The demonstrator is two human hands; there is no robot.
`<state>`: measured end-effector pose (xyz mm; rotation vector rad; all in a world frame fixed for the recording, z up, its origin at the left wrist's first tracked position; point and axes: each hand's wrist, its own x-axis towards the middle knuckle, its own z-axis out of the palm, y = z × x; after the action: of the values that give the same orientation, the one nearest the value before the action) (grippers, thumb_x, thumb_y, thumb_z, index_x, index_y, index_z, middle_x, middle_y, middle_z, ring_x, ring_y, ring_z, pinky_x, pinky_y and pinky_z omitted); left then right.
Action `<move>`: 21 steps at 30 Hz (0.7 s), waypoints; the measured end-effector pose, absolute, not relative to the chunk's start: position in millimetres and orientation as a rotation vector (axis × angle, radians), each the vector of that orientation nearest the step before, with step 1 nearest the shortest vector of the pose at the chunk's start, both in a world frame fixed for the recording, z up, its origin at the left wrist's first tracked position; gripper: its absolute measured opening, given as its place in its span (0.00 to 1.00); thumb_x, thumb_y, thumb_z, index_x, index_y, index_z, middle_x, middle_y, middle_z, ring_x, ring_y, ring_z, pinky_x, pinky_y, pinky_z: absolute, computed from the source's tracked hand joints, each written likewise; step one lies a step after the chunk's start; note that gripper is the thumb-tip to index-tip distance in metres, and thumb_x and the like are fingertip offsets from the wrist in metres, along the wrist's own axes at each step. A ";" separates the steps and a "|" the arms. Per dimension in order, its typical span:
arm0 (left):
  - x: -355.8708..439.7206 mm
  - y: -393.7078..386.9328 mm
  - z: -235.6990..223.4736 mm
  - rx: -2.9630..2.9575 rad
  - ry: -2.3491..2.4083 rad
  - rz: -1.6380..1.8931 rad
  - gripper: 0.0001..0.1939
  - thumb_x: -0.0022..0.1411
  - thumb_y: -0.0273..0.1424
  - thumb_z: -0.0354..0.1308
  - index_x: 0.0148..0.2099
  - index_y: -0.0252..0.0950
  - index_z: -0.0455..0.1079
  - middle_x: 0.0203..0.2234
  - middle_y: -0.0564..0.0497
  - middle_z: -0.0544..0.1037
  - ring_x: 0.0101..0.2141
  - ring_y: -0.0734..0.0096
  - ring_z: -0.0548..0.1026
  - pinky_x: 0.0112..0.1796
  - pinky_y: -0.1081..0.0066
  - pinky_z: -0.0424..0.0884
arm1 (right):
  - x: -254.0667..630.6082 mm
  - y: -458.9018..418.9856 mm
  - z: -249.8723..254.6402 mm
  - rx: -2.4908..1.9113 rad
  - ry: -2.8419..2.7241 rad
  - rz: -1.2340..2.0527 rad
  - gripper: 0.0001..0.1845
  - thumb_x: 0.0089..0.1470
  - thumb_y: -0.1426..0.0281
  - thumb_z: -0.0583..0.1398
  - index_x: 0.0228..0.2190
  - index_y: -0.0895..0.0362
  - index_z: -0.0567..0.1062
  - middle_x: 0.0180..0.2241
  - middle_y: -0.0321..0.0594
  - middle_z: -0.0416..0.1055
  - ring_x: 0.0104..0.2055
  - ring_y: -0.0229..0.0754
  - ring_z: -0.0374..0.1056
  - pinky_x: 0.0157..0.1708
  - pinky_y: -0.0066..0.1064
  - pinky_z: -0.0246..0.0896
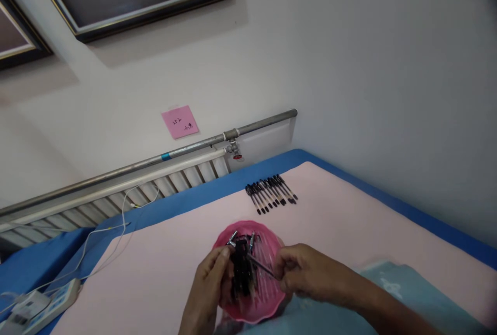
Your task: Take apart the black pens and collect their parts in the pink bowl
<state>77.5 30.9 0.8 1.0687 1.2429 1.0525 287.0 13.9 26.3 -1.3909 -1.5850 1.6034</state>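
A pink scalloped bowl [276,239] sits in front of me, holding loose pen parts: clear tubes [267,252], black pieces [241,267] and some silver-tipped pieces [251,242]. At the bowl's left side, my left hand [212,278] is closed, thumb against fingers, beside the black pieces; what it grips is unclear. My right hand [297,272], over the right rim, pinches a slim dark pen-like rod [262,265]. The rod's far end points toward the black pieces near my left fingers. Beyond the bowl, several black-capped clear pens [269,193] lie side by side in a row.
The pink tabletop [155,267] has a blue border [217,185]. Light blue cloth [388,293] lies at the lower right. A power strip [58,304] with white cables is at the left. Behind stand a radiator [174,182] and a pipe [135,169] along the wall.
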 end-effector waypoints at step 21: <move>90.1 23.0 9.7 0.773 0.898 1.072 0.19 0.45 0.42 0.66 0.33 0.31 0.70 0.11 0.63 0.54 0.13 0.88 0.49 0.14 0.83 0.45 | 261.8 7.8 7.9 -1.005 -1.353 2.017 0.07 0.41 0.67 0.57 0.20 0.59 0.70 0.13 0.28 0.61 0.13 0.27 0.52 0.13 0.21 0.44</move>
<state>90.1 23.0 9.7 0.7732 0.8983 1.0724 261.8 7.8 7.9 -1.0047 -1.3534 2.0168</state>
